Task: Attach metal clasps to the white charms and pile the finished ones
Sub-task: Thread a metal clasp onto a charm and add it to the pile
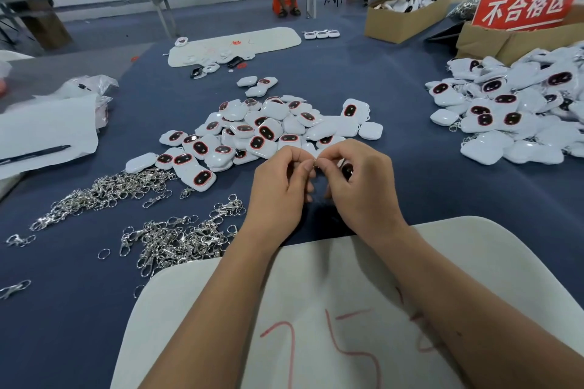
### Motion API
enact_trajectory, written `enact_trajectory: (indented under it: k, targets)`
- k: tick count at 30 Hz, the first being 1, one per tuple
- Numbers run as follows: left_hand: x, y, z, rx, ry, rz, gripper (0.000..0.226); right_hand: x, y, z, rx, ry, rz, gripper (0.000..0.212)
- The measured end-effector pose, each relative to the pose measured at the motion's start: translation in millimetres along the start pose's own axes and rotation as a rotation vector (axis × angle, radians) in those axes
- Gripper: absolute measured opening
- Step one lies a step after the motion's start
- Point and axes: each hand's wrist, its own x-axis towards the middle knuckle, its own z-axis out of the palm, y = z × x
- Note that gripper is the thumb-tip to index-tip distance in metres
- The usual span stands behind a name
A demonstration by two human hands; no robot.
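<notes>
Bare blue cloth [395, 82] lies open from 12 to 1 o'clock of the hands. The loose charm heap [268, 133] blocks 11 o'clock, the clasps [177, 237] crowd 9 o'clock, and the finished pile [518, 117] walls off 2 o'clock.

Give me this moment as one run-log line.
left hand: pinching clasp | right hand: pinching clasp, charm underneath | finished pile: right
</notes>
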Motion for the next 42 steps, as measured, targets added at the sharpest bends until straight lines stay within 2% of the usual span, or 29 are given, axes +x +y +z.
enact_trajectory:
  k: [6,12,14,16,22,25,28,34,42]
  targets:
    - [0,2,0,-0.031,0.019,0.066,0.017,0,-4,-3,0.147,-0.026,0.061,0.014]
    - [-1,3,1,0.184,0.110,0.204,0.018,1,-6,-4,0.273,-0.072,0.102,0.012]
    - [-1,2,1,0.232,0.110,0.232,0.017,2,-5,-3,0.273,-0.005,0.138,0.018]
    - [0,2,1,0.263,0.096,0.236,0.017,5,-1,-1,0.302,0.070,0.218,0.033]
    - [-2,1,1,0.286,0.048,0.223,0.019,9,13,-2,0.453,0.197,0.404,0.045]
    - [-2,2,2,0.276,0.030,0.202,0.022,10,12,-2,0.631,0.164,0.449,0.032]
    - [-3,2,2,0.257,0.002,0.191,0.021,10,13,-1,0.583,0.092,0.419,0.020]
    - [-4,3,3,0.195,-0.040,0.201,0.019,9,9,0,0.641,-0.021,0.392,0.032]
    - [-2,1,3,0.205,-0.037,0.209,0.021,8,8,1,0.701,-0.074,0.399,0.027]
